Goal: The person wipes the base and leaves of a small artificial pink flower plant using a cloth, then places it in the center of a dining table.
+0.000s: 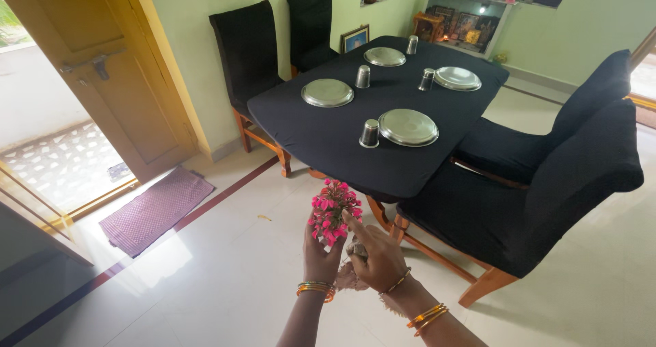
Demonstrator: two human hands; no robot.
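My left hand (320,255) holds a bunch of pink flowers (334,210) upright by the stems, in front of the near edge of a table. My right hand (377,255) is beside it, index finger stretched up and touching the blooms, with a small brownish bit under its palm that I cannot make out. Both wrists wear orange and gold bangles. The table (328,138) is covered with a black cloth and carries several round steel plates (408,127) and upturned steel tumblers (370,133).
Black-covered chairs stand around the table: two at the right (547,183), two by the far wall (249,46). An open wooden door (89,67) and a purple mat (157,210) lie at the left. A shelf with framed pictures (465,22) is behind the table.
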